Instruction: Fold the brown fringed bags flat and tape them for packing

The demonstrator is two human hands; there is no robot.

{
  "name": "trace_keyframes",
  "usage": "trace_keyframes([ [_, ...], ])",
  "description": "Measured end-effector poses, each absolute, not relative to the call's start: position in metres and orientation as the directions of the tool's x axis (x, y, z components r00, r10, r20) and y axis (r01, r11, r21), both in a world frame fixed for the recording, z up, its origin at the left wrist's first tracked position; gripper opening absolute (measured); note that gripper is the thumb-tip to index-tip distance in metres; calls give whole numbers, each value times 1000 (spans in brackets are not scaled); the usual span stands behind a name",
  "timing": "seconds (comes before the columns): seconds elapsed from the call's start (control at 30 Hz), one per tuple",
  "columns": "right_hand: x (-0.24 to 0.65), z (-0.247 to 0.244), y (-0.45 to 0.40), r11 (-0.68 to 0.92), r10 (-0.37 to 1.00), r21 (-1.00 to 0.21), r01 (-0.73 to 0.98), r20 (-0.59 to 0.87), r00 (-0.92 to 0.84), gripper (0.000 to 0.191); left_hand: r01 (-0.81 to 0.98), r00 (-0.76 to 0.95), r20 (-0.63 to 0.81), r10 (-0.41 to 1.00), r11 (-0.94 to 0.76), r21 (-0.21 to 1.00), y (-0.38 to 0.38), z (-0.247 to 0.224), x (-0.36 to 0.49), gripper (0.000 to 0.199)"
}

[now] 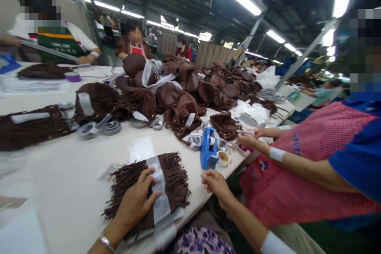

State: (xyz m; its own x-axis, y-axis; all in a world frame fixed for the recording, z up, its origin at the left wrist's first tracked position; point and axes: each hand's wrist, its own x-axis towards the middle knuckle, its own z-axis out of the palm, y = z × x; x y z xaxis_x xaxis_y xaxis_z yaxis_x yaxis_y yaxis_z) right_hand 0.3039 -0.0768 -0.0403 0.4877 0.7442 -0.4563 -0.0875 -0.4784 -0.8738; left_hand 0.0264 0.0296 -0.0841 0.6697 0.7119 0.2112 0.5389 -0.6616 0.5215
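A dark brown fringed bag (175,172) lies flat on the table near its front edge, with a pale translucent strip (160,190) around its middle. My left hand (138,198) rests on the bag, fingers spread, the fingertips and thumb touching the strip. To the right, my right hand (216,184) is raised by the table edge, thumb and fingertips pinched together. What sits in that pinch, if anything, is too small to make out. Just beyond it stands a blue tape dispenser (208,151), with a roll of tape (224,158) beside it.
A large heap of brown bags (190,83) fills the table's far side. Coiled straps (111,127) lie before it. At the right, a co-worker in a red checked apron (297,158) holds something white. Another fringed bag (32,127) lies at left.
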Motion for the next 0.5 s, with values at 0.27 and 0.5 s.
trace_keyframes([
  [0.27,201,-22,-46,-556,820,-789,261,-573,16,8,537,656,225,720,-655,531,29,-85,23,16],
  [0.5,186,-39,-33,-612,766,-637,468,-624,154,18,504,669,241,703,-667,548,27,-80,19,14],
])
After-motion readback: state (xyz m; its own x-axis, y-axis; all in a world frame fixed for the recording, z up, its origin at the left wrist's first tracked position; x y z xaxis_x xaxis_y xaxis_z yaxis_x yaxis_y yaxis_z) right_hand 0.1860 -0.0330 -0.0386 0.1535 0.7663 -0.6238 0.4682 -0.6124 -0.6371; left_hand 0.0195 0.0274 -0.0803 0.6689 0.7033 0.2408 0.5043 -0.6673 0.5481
